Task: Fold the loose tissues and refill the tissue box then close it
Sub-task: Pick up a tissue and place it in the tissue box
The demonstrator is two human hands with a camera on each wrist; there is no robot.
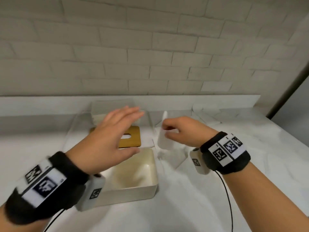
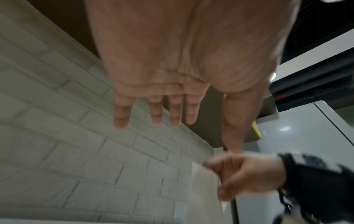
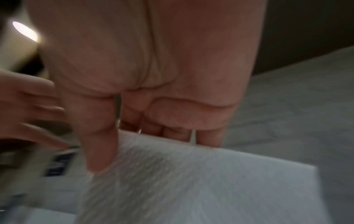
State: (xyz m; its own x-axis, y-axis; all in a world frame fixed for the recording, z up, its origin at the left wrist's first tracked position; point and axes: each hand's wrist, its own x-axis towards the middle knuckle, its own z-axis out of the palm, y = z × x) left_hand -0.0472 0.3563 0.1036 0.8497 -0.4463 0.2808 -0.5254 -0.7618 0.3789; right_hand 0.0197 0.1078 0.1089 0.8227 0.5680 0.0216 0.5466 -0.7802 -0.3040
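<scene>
An open cream tissue box (image 1: 130, 193) sits on the counter in the head view, and its inside looks bare. Just behind it lies its wooden lid (image 1: 133, 139), slot facing up. My left hand (image 1: 133, 131) hovers above the lid and the box's far edge with straight, spread fingers (image 2: 157, 115), holding nothing. To the right of the box, my right hand (image 1: 164, 129) pinches a folded white tissue (image 1: 163, 141) between thumb (image 3: 99, 151) and fingers, so the tissue (image 3: 191, 181) hangs upright in the air. The two hands are close but apart.
More loose white tissues (image 1: 177, 158) lie flat on the marble counter (image 1: 234, 206) under my right hand. A pale rectangular container (image 1: 112, 108) stands at the back against the brick wall. The counter ends at the right by a dark vertical frame (image 1: 287, 91).
</scene>
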